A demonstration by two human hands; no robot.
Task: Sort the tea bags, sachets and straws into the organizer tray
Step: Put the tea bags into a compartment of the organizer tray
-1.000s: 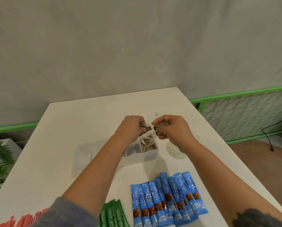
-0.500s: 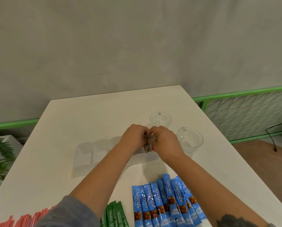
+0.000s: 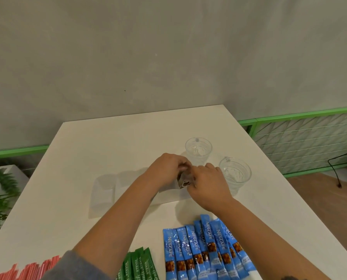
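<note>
The tea bags (image 3: pixel 183 179) sit bunched between your two hands, down in the rightmost compartment of the clear organizer tray (image 3: pixel 106 188), which lies across the middle of the white table (image 3: pixel 108 138). Your left hand (image 3: pixel 165 169) curls over them from the left, its fingertips pinching the top of the bundle. Your right hand (image 3: pixel 205 182) meets it from the right, fingers bent against the same bundle; both grips are clamped on the tea bags. The tray's other compartments, to the left of your forearm, are too translucent to judge.

Nearer you, a fan of blue Nescafé sachets (image 3: pixel 202 253) lies flat on the table under your right forearm. Just left of them lie the green stevia sachets (image 3: pixel 140 265), and at the bottom left edge the red straws (image 3: pixel 27 271), partly behind your grey sleeve (image 3: pixel 71 267).

Beyond your right hand stand two clear glass cups (image 3: pixel 198 150), upright, one close beside the tray's far corner and the other further right.
</note>
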